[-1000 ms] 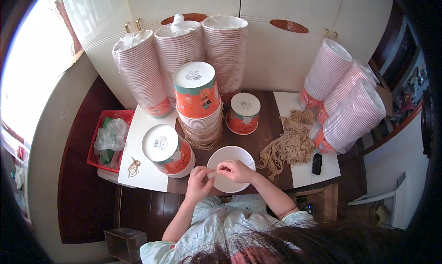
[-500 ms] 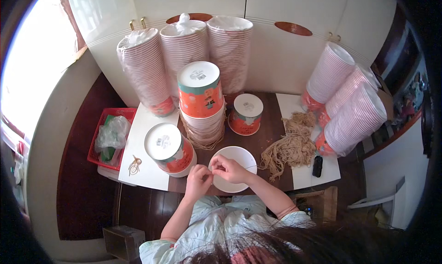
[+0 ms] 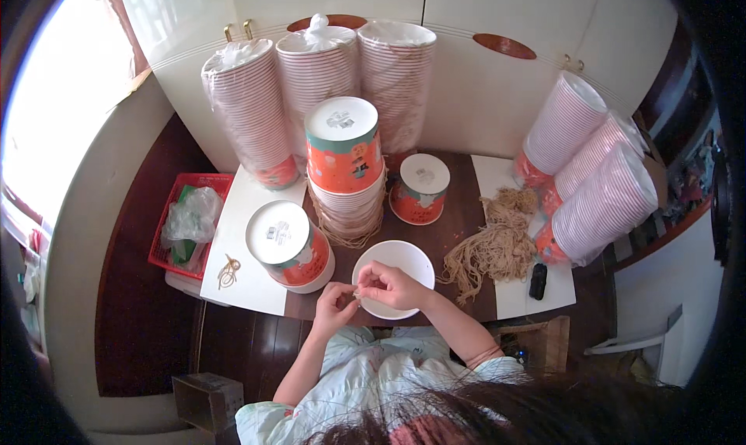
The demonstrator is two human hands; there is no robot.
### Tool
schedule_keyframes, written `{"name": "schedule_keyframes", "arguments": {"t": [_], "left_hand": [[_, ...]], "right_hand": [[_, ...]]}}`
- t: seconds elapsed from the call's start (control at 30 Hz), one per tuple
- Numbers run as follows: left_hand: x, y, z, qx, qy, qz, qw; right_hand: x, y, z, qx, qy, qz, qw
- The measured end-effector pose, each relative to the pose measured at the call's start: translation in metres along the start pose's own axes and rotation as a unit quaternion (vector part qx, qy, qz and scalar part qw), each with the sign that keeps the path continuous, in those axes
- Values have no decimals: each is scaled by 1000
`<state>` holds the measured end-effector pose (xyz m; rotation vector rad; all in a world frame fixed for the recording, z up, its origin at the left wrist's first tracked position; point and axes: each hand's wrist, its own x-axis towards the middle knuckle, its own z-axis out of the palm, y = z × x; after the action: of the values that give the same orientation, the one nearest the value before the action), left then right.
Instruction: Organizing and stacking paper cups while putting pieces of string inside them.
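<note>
Head view: left hand [image 3: 334, 301], right hand [image 3: 391, 284] pinch something tiny, indistinct.

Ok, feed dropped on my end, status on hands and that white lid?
Left hand and right hand pinched together on a small strand, too small to identify. White lid flat on table beneath. Nothing obstructing.

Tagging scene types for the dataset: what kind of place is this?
Likely a home workbench for piecework packing: sleeved stacks of paper bowls against white cupboards, a heap of tan strings, and both hands working over a white lid.
</note>
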<state>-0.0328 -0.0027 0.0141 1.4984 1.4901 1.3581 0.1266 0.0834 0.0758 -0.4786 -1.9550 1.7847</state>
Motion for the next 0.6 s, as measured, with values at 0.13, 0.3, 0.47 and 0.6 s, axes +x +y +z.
{"name": "schedule_keyframes", "arguments": {"t": [0.13,0.3,0.47,0.6], "left_hand": [[-2,1,0,7,22,8,1000],[-8,1,-1,42,29,-10,999],[-17,-6,3,-25,55,-79,995],[-21,-14,7,-31,55,-84,995]], "right_hand": [[1,-4,0,0,4,-6,1000],[0,-7,2,-2,4,1,1000],[-1,-7,3,-7,8,7,1000],[0,-4,6,11,24,4,1000]]}}
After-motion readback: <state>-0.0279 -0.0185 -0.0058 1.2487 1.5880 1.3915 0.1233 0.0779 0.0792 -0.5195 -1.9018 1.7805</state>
